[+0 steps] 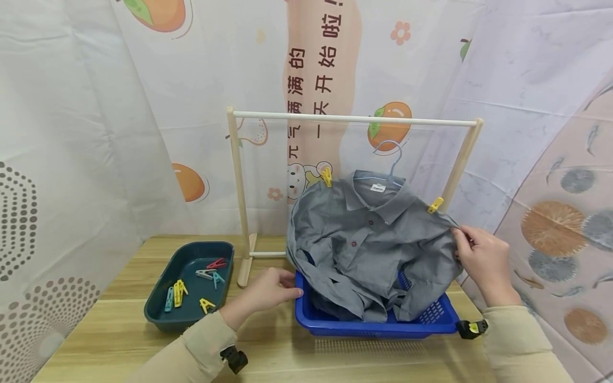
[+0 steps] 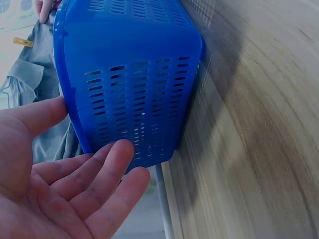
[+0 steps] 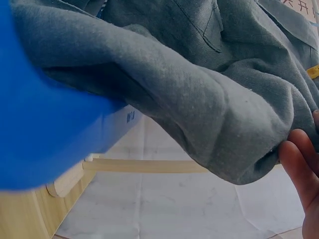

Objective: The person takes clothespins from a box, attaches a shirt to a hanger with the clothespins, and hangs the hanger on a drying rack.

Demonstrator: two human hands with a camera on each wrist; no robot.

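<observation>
A grey collared shirt (image 1: 335, 229) rises out of a blue perforated basket (image 1: 373, 332), its lower part bunched inside. A light blue hanger (image 1: 397, 157) sits in the shirt, its hook below the rack's top bar. Yellow clothespins (image 1: 326, 177) are clipped at both shoulders. My right hand (image 1: 488, 260) pinches the shirt's edge at the right; in the right wrist view, fingertips (image 3: 294, 149) meet the grey cloth. At the basket's left end, my left hand (image 1: 268, 292) touches the rim with its thumb (image 2: 50, 112), the other fingers extended loosely beside the perforated wall.
Behind the basket stands a wooden rack (image 1: 237, 175) with a white top bar (image 1: 354, 118). To the left, a dark green tray (image 1: 155, 298) holds several loose clothespins in yellow, red, blue and white. Everything stands on a wood-grain table (image 1: 115, 324), with printed curtains around it.
</observation>
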